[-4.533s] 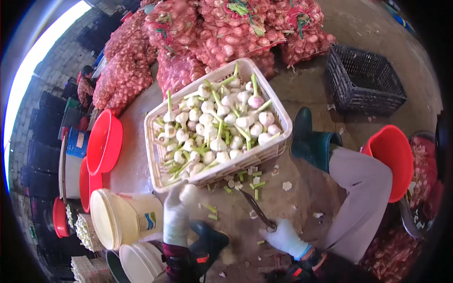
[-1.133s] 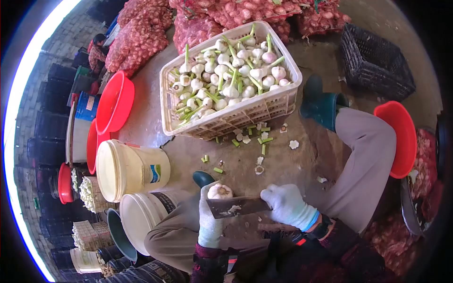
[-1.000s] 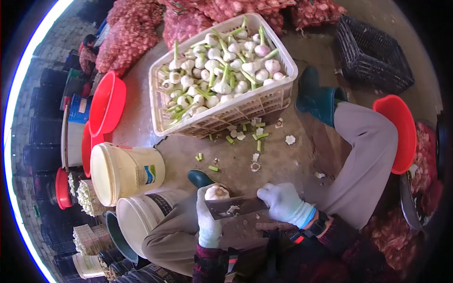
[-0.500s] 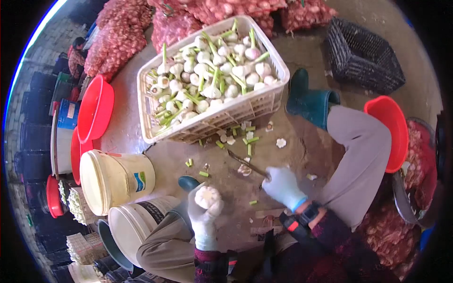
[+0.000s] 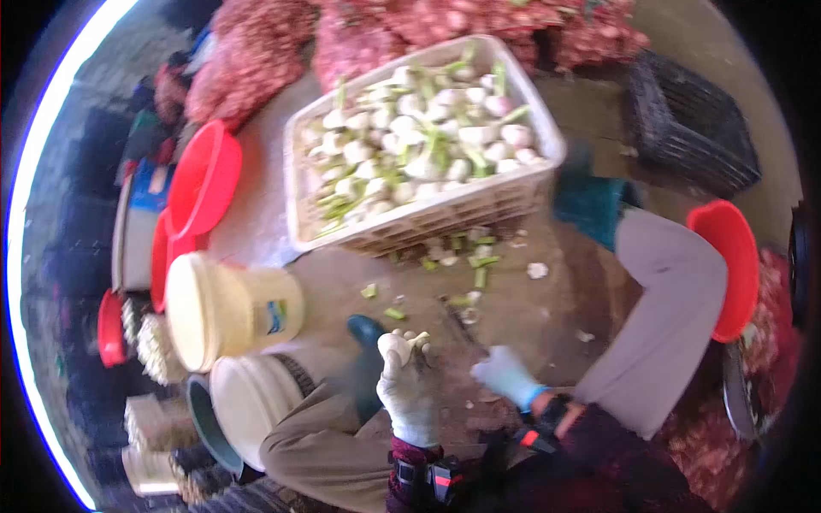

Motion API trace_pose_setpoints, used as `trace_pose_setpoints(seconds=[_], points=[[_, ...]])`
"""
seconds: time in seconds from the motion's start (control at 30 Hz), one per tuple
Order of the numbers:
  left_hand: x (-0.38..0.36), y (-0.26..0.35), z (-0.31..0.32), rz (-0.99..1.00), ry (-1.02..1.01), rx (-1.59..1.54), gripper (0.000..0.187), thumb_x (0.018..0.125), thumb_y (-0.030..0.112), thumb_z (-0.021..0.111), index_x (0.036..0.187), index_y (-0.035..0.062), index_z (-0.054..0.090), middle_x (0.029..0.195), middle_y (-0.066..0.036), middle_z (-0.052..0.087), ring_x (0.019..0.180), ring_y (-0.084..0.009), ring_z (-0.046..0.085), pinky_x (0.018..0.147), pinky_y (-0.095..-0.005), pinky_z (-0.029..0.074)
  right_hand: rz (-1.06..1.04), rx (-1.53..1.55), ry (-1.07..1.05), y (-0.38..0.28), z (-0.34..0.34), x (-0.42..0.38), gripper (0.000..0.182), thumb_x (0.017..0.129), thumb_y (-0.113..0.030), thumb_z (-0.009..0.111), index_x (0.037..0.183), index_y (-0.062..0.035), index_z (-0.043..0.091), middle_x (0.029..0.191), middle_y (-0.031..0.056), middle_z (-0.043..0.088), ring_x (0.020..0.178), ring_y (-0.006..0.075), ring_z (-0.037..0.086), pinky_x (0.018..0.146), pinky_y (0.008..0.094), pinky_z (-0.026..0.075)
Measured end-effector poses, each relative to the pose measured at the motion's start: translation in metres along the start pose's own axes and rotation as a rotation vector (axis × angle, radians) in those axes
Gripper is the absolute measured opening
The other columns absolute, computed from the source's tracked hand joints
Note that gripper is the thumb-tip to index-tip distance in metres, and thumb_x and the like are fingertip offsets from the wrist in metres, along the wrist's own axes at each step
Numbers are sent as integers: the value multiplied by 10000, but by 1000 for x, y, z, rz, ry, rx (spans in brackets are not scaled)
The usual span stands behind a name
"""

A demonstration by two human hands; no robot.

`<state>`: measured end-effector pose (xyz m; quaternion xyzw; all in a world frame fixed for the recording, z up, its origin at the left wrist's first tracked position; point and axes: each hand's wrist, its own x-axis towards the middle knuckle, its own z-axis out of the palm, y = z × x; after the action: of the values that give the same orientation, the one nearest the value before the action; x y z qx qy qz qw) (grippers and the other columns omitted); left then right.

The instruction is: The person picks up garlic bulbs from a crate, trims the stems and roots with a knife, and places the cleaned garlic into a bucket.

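Ideally, the left hand [image 5: 409, 392] should cradle the garlic bulb [image 5: 393, 347] firmly without squeezing, with the knife [image 5: 462, 325] pointing well clear. That hand's grip is curled around the bulb, in front of the crate [image 5: 466, 214] and apart from it; the right hand's [image 5: 506, 374] grip is wrapped about the knife, which doesn't touch the bulb.

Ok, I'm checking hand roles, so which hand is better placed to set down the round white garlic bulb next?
Probably the white-gloved left hand: it holds that bulb, while the white-gloved right hand is occupied, gripping a long, dark-bladed knife that points away from the body.
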<state>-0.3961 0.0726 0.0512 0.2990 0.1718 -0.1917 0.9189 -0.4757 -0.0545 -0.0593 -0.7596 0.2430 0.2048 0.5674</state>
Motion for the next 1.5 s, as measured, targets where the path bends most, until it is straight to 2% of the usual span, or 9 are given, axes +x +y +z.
trace_pose_setpoints(seconds=[0.1, 0.17, 0.23, 0.43, 0.6, 0.67, 1.03, 1.33, 1.5], points=[[17, 92, -61, 297, -715, 121, 514, 843, 127, 677, 1301, 32, 463, 1175, -93, 558, 1071, -208, 546, 958, -365, 455, 97, 165, 103, -16, -16, -8, 356, 716, -272, 653, 820, 67, 639, 737, 266, 648, 725, 400, 661, 665, 434, 513], [-19, 162, -71, 271, -295, -830, 620, 871, 160, 622, 1409, -4, 361, 1299, -150, 512, 1167, -263, 512, 1017, -400, 420, 42, 199, 129, -42, -42, -26, 331, 729, -275, 643, 830, 41, 647, 712, 238, 649, 700, 386, 657, 652, 423, 508], [-28, 217, -37, 417, -31, -703, 607, 915, 229, 614, 1385, -56, 358, 1330, -177, 474, 1185, -219, 496, 1039, -376, 401, 34, 182, 148, -41, -42, -26, 318, 740, -286, 626, 846, 12, 652, 710, 215, 652, 673, 369, 642, 653, 417, 503], [190, 69, 115, 582, -299, 1410, 315, 792, -34, 570, 1097, 28, 618, 1070, -118, 628, 966, -250, 618, 867, -292, 484, -34, 405, 100, -31, -51, -19, 370, 763, -326, 665, 924, 6, 645, 717, 180, 649, 678, 323, 639, 663, 405, 497], [290, 0, 135, 476, -957, 2507, 418, 706, -25, 593, 1082, 141, 668, 1438, -122, 446, 1076, -339, 608, 890, -391, 509, 113, 422, 133, -38, -78, -16, 377, 780, -313, 686, 971, 7, 633, 725, 106, 634, 653, 211, 597, 644, 340, 478], [308, 5, 138, 370, -974, 2437, 412, 726, -21, 566, 1087, 147, 673, 1447, -79, 440, 1111, -315, 596, 907, -391, 505, 60, 603, 213, -49, -84, -15, 210, 802, -193, 708, 752, -39, 574, 603, -35, 521, 559, 59, 484, 513, 278, 401], [321, -2, 127, 316, -881, 2618, 580, 712, 39, 616, 1276, 161, 554, 1398, -209, 449, 1020, -387, 621, 865, -458, 523, -37, 526, 254, -48, -84, -18, 287, 815, -198, 688, 1001, 17, 648, 793, 45, 663, 704, 126, 586, 629, 308, 470], [156, 50, 173, 121, -235, 1142, 420, 830, 371, 695, 1039, 19, 601, 708, 48, 528, 600, -63, 435, 526, -215, 315, -11, 411, 252, -49, -90, -18, 276, 798, -212, 712, 975, -9, 653, 717, 119, 638, 641, 214, 605, 624, 334, 475], [63, 58, 106, 173, -229, 1115, 567, 850, 460, 663, 1163, -1, 558, 1031, -31, 605, 975, -131, 561, 881, -275, 435, -229, 426, 226, -59, -76, -39, 208, 808, -200, 690, 892, -24, 616, 691, 104, 623, 659, 253, 629, 593, 361, 462]])
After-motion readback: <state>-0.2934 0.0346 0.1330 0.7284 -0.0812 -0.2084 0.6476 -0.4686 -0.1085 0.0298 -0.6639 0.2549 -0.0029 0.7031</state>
